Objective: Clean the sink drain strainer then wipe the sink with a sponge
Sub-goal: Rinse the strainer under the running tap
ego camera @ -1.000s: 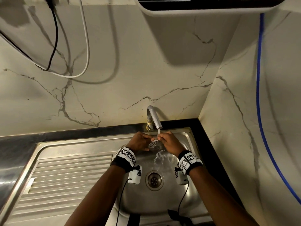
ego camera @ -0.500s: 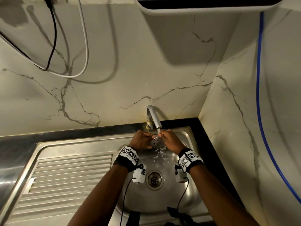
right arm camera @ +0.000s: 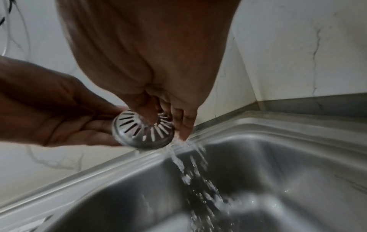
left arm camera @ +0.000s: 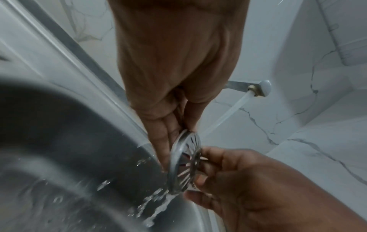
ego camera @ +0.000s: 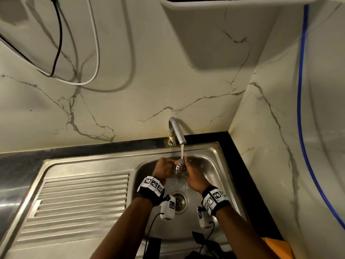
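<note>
Rinsing step: strainer (ego camera: 178,167) under tap (ego camera: 176,132) stream above sink (ego camera: 214,165). Left hand (ego camera: 164,170) grips its rim; right hand (ego camera: 194,177) rubs the slots, fingers curled on it. Next likely: reseat, find sponge.

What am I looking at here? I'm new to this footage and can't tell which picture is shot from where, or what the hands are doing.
There is no machine here: a person works with two bare hands, wearing cameras. The wide picture comes from a camera on the head, looking down at a steel sink. The two close pictures come from cameras strapped to each wrist, looking along the hand.

The left hand and the right hand together hold a round metal drain strainer with slots, under water running from the tap. The left hand cradles it; the right hand's fingers reach over its slotted face. Both have a grip on it.

Below the hands lies the open drain, and left of the basin a ribbed draining board. No sponge is visible.
</note>
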`<state>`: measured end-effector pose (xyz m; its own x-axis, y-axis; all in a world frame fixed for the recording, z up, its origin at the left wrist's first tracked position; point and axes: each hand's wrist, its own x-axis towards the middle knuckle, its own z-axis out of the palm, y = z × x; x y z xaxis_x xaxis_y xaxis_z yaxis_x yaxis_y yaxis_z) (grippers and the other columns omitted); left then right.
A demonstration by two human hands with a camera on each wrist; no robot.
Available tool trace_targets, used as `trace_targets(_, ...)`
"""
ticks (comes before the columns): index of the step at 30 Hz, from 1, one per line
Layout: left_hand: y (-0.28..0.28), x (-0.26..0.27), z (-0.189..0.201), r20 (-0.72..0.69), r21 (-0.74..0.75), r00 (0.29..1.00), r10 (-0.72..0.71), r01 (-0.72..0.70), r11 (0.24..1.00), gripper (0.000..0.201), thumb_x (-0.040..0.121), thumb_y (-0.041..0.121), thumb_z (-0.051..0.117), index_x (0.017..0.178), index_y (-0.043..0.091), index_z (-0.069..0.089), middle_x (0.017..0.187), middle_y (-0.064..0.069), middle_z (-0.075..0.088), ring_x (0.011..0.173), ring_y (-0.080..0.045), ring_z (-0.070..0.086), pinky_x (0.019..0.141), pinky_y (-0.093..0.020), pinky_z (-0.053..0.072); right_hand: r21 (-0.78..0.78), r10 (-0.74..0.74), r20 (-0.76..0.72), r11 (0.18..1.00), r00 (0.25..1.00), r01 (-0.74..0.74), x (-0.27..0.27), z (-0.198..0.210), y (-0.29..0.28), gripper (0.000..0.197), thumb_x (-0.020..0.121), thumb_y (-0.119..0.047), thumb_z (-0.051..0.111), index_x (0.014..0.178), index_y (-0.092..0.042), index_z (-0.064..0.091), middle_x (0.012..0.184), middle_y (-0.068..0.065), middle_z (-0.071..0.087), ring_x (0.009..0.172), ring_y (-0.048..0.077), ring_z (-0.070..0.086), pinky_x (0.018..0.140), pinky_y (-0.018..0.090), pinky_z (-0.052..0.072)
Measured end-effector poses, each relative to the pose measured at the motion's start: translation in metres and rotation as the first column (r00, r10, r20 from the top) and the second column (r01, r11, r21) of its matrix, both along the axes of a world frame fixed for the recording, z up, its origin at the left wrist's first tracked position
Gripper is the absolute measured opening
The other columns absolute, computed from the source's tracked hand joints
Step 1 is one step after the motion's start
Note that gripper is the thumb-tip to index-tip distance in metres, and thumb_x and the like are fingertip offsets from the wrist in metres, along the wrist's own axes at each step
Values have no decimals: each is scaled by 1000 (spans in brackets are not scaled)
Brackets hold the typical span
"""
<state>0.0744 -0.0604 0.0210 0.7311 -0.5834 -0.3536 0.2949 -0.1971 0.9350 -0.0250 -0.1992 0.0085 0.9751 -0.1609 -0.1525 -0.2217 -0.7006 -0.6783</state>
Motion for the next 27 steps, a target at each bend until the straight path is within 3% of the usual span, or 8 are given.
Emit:
trace_targets(4, -5, -12, -10, -89, -59, 993, 82, -88, 994, 29, 87, 15, 65, 93, -14, 66, 92, -36, 64, 79, -36, 65, 72, -45, 55, -185, 69, 73, 981, 995, -55, -11, -9, 25, 82, 90, 3, 46, 155, -4, -4, 163, 16, -6, 152, 29, 1, 122, 43, 19)
trace_targets(7, -6, -12, -6, -101, -106, 990, 103, -113, 988, 31, 91, 14, 62, 102, -14, 67, 106, -39, 64, 96, -46, 66, 89, -55, 51, -314, 112, 181, 948, 977, -50, -22, -24, 36, 87, 91, -6, 53, 155, -3, -5, 163, 15, -12, 151, 26, -10, 124, 42, 11)
trace_targets(13, -6, -12, -4, -129, -142, 990, 58, -76, 987, 28, 98, -3, 46, 119, -17, 57, 119, -36, 61, 111, -41, 61, 101, -50, 46, -486, 172, 205, 872, 964, -52, -26, -16, 34, 81, 91, -10, 41, 155, -6, -8, 163, 14, -12, 151, 26, -11, 124, 41, 6)
trace_targets(17, -12, -20, -3, -141, -91, 976, 164, -178, 980, 26, 90, 9, 57, 97, -15, 66, 93, -27, 64, 88, -37, 60, 76, -42, 50, -373, 48, 98, 928, 994, -8, -4, -5, 28, 81, 89, -7, 49, 155, -5, 3, 162, 16, 10, 150, 30, 15, 120, 42, 24)
trace_targets(19, -12, -26, -3, -165, -108, 966, 198, -217, 970, 25, 87, 16, 62, 89, -8, 69, 84, -23, 61, 80, -33, 57, 71, -40, 47, -281, 19, 45, 960, 999, -5, 8, -7, 18, 84, 85, -6, 59, 153, -9, 11, 152, 17, 30, 128, 31, 49, 102, 39, 47)
trace_targets(21, -12, -32, -3, -191, -122, 957, 217, -243, 962, 21, 90, 18, 61, 89, -2, 69, 82, -18, 57, 76, -27, 55, 65, -33, 47, -183, 16, 2, 983, 1000, -16, 14, -10, 11, 81, 85, -5, 59, 152, -13, 13, 146, 16, 36, 111, 29, 59, 87, 38, 54)
trace_targets(24, -14, -33, -3, -208, -148, 954, 217, -250, 957, 21, 95, 13, 58, 95, -6, 66, 85, -20, 55, 76, -27, 56, 62, -30, 50, -123, 19, 12, 992, 1000, -18, 8, -12, 13, 86, 87, -2, 55, 155, -11, 4, 154, 16, 26, 133, 32, 43, 104, 40, 45)
trace_targets(27, -15, -28, 0, -233, -188, 951, 203, -249, 950, 30, 96, 11, 57, 105, -18, 61, 93, -25, 61, 87, -35, 61, 76, -41, 52, -220, 54, 101, 975, 993, -31, -6, -5, 18, 83, 89, -3, 48, 157, -11, 1, 164, 11, 8, 151, 27, 12, 120, 46, 20)
